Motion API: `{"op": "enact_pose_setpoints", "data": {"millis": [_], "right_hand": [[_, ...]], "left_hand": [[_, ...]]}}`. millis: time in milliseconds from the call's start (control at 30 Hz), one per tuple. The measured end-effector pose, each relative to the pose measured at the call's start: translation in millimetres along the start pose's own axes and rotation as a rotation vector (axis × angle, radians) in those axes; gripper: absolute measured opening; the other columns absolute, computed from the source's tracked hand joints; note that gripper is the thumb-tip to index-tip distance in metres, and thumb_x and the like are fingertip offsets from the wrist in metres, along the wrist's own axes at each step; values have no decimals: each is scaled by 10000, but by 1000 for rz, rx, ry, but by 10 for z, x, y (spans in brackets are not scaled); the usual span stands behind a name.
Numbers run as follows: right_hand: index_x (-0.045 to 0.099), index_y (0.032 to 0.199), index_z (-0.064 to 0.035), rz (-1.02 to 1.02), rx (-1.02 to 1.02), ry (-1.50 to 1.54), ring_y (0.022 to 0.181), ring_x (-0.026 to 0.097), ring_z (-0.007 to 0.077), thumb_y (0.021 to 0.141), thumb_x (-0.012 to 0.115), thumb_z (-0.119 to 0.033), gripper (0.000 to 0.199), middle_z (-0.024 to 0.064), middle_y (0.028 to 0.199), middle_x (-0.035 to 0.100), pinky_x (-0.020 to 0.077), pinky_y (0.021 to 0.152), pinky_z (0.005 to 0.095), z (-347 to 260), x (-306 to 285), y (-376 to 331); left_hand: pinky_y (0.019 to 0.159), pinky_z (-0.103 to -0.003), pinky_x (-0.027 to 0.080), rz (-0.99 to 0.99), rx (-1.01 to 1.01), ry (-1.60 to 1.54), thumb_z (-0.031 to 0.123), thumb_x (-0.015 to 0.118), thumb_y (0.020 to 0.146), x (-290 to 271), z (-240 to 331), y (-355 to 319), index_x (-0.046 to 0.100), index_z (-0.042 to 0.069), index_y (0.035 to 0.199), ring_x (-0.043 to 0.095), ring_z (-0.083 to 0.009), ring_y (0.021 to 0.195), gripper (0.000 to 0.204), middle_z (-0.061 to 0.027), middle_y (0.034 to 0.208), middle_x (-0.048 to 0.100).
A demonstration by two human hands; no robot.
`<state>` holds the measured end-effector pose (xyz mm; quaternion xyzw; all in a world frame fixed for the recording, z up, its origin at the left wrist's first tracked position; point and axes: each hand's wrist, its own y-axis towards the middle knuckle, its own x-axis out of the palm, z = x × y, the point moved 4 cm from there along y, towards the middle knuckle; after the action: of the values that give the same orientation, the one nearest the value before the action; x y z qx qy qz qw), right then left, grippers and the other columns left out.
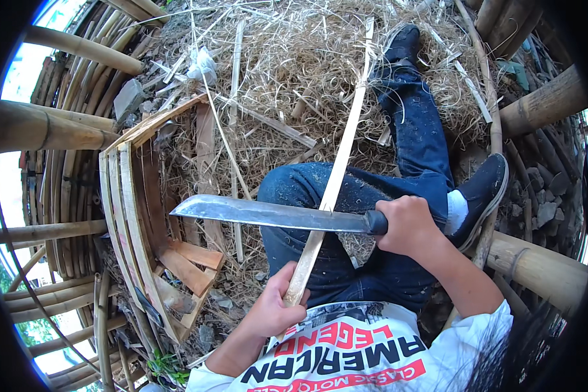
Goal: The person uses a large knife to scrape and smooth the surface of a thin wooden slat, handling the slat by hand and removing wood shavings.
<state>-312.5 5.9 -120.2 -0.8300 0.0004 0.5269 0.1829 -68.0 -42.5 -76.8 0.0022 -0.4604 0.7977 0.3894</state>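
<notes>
My left hand (281, 302) is closed around the near end of a long, pale bamboo strip (343, 157). The strip slants up and away across my thigh toward my outstretched foot. In my right hand (405, 223) is the dark handle of a machete (274, 214), gripped in a fist. Its broad grey blade points left and lies across the strip above my lap, a little beyond my left hand. Whether the edge has cut into the strip I cannot tell.
Curly bamboo shavings (294, 72) cover the ground ahead. At the left a wooden crate (127, 215) lies on its side. Thick bamboo poles (536, 268) stand at both sides, with stones (547, 212) at the right. A white plastic bag (202, 65) lies beyond the crate.
</notes>
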Motion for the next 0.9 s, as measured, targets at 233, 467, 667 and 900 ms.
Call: {"op": "enact_pose_setpoints", "data": {"millis": [233, 467, 667, 900], "right_hand": [[668, 810, -86, 80, 238, -71, 802, 669, 360, 679, 684, -238, 201, 172, 802, 677, 533, 751, 452, 432, -71, 254], [699, 818, -51, 97, 357, -57, 805, 670, 383, 688, 666, -198, 199, 202, 800, 681, 532, 771, 462, 913, -40, 532], [701, 835, -50, 136, 359, -28, 828, 673, 379, 675, 673, -194, 217, 197, 837, 689, 537, 785, 447, 959, 32, 785], [694, 868, -34, 133, 454, -28, 861, 678, 372, 679, 656, -175, 239, 206, 890, 694, 540, 807, 445, 1216, 84, 1042]], "left_hand": [[424, -219, 254, -36, -44, 26, -122, 516, 630, 25, -43, -146, 398, 62, 1279, 361, -50, 472, 685, 13, 614, 400], [510, -203, 297, 13, -118, -13, -95, 568, 620, 17, -104, -182, 396, 54, 1298, 394, -44, 572, 715, 20, 678, 416], [476, -202, 269, -43, -105, -58, -61, 550, 684, -21, -53, -233, 416, 63, 1221, 375, -27, 548, 567, 33, 660, 412], [464, -197, 305, -38, -144, -56, -78, 544, 682, -15, -74, -271, 402, 68, 1239, 409, -38, 520, 593, 23, 657, 428]]}}
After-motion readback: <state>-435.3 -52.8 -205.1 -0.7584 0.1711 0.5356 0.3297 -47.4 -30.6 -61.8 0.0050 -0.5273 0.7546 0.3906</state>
